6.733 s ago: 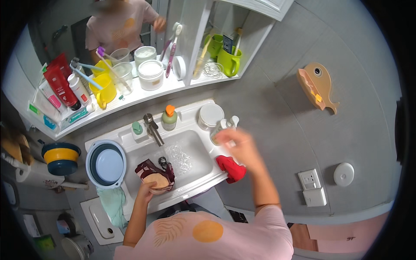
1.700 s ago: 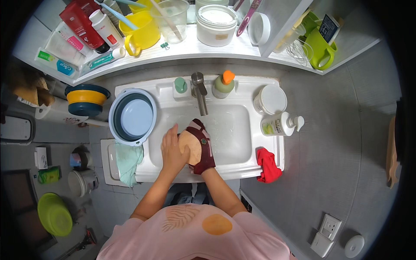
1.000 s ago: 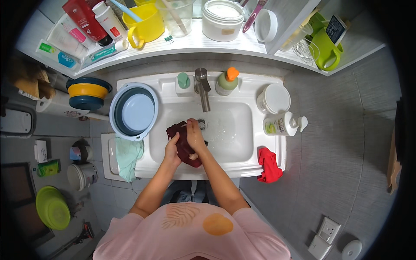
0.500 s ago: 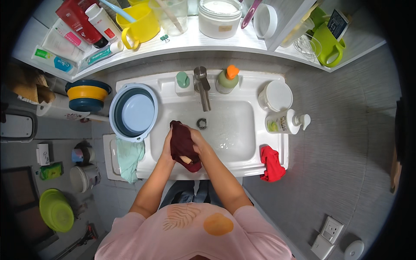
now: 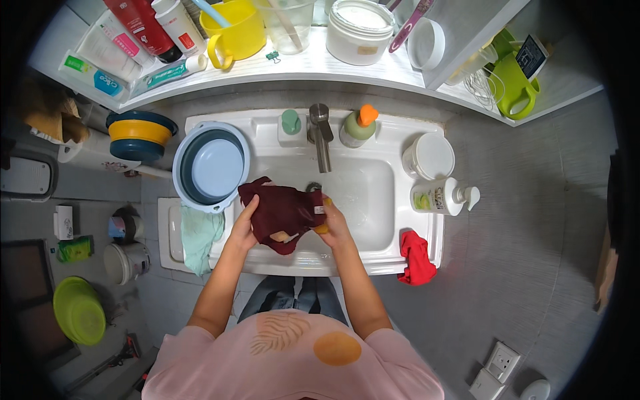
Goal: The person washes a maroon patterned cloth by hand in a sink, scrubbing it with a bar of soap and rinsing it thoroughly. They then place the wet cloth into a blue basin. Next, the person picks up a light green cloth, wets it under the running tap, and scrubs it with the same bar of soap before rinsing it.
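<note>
A dark maroon cloth garment (image 5: 280, 213) is spread between my two hands above the near left part of the white sink (image 5: 370, 230). It shows a small white label at its right edge and a pale beige patch low in its middle. My left hand (image 5: 245, 225) grips the left edge, thumb on top. The right edge is held by my right hand (image 5: 335, 225), its fingers partly hidden behind the fabric. Something yellow-orange (image 5: 325, 217) shows beside the label, against my right hand; I cannot tell whether it is part of the garment.
Left on the sink rim sits a blue basin (image 5: 213, 167), with a mint cloth (image 5: 200, 240) below it. The faucet (image 5: 321, 140) stands between two soap dispensers. At right are a white tub (image 5: 432, 157), a pump bottle (image 5: 440, 197) and a red cloth (image 5: 418, 257). A loaded shelf (image 5: 280, 70) overhangs the back.
My hands have moved apart, the right one to the right. The garment, bunched upright before, is now stretched wider sideways, and its label and the yellow-orange bit have come into view.
</note>
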### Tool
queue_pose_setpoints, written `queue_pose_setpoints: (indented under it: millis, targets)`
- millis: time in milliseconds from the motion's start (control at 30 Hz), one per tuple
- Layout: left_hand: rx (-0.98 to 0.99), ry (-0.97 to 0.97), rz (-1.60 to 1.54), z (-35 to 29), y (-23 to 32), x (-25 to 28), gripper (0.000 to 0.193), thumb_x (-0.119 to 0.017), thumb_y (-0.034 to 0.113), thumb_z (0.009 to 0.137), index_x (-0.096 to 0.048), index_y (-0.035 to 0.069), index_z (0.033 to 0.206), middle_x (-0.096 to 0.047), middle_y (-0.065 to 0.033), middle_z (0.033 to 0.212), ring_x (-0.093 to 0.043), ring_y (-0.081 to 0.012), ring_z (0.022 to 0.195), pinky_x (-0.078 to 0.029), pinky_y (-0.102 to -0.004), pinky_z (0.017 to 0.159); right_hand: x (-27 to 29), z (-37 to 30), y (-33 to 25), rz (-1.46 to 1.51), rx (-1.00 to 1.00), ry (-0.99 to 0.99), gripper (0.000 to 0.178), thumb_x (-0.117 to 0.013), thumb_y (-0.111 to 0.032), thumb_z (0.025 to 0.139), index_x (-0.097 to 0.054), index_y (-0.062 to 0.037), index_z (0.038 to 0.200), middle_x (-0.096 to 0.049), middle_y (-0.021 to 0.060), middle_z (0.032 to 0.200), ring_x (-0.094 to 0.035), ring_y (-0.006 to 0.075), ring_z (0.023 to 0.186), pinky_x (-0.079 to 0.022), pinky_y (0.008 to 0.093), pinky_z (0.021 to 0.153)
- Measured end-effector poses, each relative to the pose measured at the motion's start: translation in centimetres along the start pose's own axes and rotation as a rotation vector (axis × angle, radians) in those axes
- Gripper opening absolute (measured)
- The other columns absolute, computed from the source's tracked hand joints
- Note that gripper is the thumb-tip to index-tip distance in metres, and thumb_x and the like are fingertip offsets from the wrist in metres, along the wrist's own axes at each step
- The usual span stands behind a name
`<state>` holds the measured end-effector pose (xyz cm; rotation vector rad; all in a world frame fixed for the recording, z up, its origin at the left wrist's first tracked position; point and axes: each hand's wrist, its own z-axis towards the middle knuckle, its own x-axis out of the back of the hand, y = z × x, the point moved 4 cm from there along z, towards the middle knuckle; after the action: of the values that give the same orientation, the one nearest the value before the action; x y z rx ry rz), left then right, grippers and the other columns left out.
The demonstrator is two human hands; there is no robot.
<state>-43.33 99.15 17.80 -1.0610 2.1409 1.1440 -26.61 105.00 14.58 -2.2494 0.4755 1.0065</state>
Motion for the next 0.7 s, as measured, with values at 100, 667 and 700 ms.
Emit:
queue_pose_setpoints:
  millis: [100, 667, 700]
  targets:
    - [-0.024, -0.050, -0.129, 0.7, -1.7, 0.6, 0.059, -0.049, 0.046, 0.086, -0.035, 0.010, 0.130, -0.045, -0.0088, 0.129, -0.043, -0.0237, 0.118, -0.034, -0.0396, 0.100, -2.4, 0.0, 0.6, -0.398, 0.148, 0.019, 0.018, -0.047, -0.020, 0.092, -0.050, -0.0067, 0.103, -0.057, 0.0058, 0.097, -0.056, 0.0166, 0.088, -0.046, 0.0285, 0.075]
    - [-0.117, 0.157, -0.160, 2.4, -4.0, 2.1, 0.034, -0.052, 0.022, 0.088, -0.047, 0.005, 0.117, -0.056, -0.0070, 0.109, -0.056, -0.0183, 0.098, -0.047, -0.0312, 0.083, -12.8, -2.6, 0.7, -1.969, 1.334, 0.010, 0.029, -0.043, -0.017, 0.089, -0.048, -0.0014, 0.113, -0.057, 0.0191, 0.102, -0.054, 0.0370, 0.096, -0.042, 0.0393, 0.082]
    - [-0.125, 0.136, -0.117, 2.3, -3.8, 2.3, 0.034, -0.051, 0.021, 0.088, -0.046, 0.005, 0.118, -0.056, -0.0073, 0.109, -0.056, -0.0183, 0.098, -0.047, -0.0312, 0.083, -12.5, -2.2, 0.6, -1.884, 1.267, 0.021, 0.029, -0.039, -0.021, 0.092, -0.049, -0.0022, 0.111, -0.057, 0.0198, 0.101, -0.053, 0.0384, 0.096, -0.042, 0.0386, 0.083]
